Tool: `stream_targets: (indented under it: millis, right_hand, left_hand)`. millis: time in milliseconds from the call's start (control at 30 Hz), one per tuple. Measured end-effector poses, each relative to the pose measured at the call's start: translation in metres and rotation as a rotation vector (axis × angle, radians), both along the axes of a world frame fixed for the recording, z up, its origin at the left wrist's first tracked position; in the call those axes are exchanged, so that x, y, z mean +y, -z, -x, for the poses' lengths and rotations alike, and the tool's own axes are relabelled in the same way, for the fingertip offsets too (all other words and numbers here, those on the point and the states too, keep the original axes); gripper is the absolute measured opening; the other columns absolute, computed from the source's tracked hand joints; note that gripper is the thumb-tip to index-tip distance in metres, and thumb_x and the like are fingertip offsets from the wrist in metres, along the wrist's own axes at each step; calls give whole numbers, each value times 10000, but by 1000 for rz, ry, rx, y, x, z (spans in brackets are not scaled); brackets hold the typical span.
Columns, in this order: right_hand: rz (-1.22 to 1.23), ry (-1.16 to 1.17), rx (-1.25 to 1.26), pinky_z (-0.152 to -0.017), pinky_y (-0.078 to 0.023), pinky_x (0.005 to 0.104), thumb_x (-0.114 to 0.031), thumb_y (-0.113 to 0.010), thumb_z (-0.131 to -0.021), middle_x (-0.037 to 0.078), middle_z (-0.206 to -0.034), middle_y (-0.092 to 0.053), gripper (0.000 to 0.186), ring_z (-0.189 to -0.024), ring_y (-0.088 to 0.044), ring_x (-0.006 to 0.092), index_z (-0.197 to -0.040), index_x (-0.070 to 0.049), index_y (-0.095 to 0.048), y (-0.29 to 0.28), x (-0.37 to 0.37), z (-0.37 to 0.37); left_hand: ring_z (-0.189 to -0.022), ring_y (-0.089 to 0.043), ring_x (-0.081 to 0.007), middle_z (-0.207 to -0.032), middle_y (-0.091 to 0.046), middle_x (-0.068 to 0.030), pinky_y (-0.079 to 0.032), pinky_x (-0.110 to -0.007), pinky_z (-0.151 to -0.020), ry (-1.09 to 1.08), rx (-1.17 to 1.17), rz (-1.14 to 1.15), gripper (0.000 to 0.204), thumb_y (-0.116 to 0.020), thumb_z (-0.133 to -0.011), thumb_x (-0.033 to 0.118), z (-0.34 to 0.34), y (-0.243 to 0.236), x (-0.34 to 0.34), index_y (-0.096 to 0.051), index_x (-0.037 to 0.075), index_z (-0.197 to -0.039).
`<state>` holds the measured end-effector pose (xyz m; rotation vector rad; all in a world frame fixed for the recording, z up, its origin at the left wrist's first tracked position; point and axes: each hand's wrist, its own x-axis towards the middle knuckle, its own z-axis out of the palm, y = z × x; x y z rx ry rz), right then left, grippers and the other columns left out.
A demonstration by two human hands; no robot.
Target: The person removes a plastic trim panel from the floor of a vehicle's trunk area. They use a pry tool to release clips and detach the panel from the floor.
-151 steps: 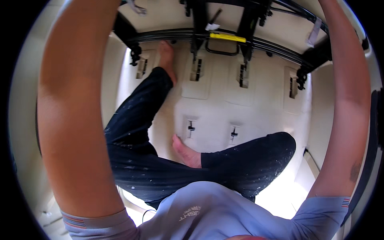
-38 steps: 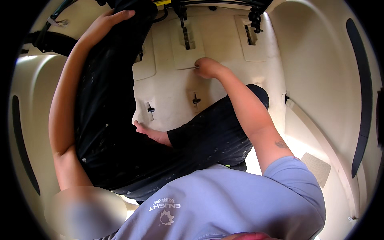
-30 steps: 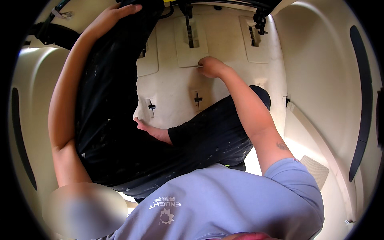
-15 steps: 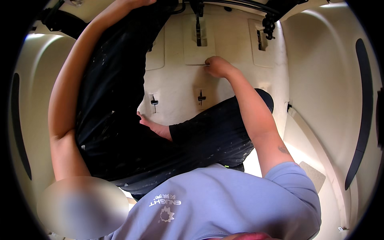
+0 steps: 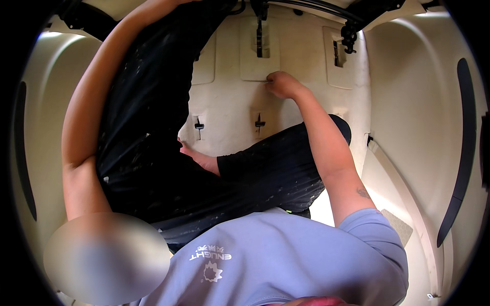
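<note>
My right hand is closed, its curled fingertips at the lower right corner of a beige rectangular panel in the surface in front of me. What the fingers pinch, if anything, is too small to make out. A slot with a dark metal piece opens in that panel. My left arm reaches round my raised left knee to the top edge, where only part of my left hand shows; its fingers are hidden.
Black bars and cables cross the top, with a dark bracket hanging at the right. Dark cross-shaped fittings sit in lower recesses. My bent legs fill the middle. Pale curved walls with black strips stand on both sides.
The view has shifted slightly, so the panels appear a little farther right. My right hand stays at the same panel corner, and my left arm holds its place round the knee.
</note>
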<state>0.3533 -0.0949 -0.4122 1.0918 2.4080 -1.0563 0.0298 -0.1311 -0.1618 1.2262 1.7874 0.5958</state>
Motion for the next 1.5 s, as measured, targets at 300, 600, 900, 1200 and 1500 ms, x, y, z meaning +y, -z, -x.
stream_targets:
  millis: [300, 600, 900, 1200, 1500]
  right_hand:
    - [-6, 20, 36, -862, -496, 420, -263, -597, -859, 233, -1059, -672, 345, -1003, -631, 390, -1066, 0, -679, 4, -1, -4]
    - [7, 9, 6, -878, -499, 421, -259, -594, -861, 224, -1077, -673, 345, -1024, -629, 383, -1083, -11, -686, -1, 1, -3]
    - [4, 6, -18, -896, -505, 424, -249, -586, -867, 208, -1101, -674, 335, -1049, -629, 373, -1087, -23, -696, 2, 2, -2]
    - [-24, 8, 18, -865, -501, 420, -254, -602, -858, 216, -1052, -684, 342, -1007, -637, 379, -1078, -4, -681, 13, 4, -5]
    - [-11, -11, 57, -850, -502, 431, -255, -614, -844, 228, -1033, -682, 328, -979, -643, 386, -1037, -1, -687, 16, 6, -3]
  left_hand:
    - [-995, -637, -203, -1116, -674, -108, -474, -312, -915, -18, 80, 50, 594, -664, -891, 468, 2, 1, 0, -640, -35, -1207]
    - [-1024, -621, -200, -1127, -665, -107, -464, -308, -927, 49, 54, -20, 573, -658, -903, 441, -10, -13, -8, -629, -41, -1212]
    - [-1009, -625, -194, -1120, -664, -105, -468, -303, -920, 54, -59, -34, 567, -660, -908, 419, -4, -1, -4, -613, -49, -1224]
    - [-976, -634, -188, -1068, -678, -102, -481, -301, -890, 41, -45, -58, 531, -665, -903, 428, 1, 7, 3, -655, -42, -1152]
    - [-901, -654, -184, -1016, -696, -99, -496, -300, -853, -2, -139, -49, 524, -673, -893, 428, 15, 21, 2, -679, -50, -1107]
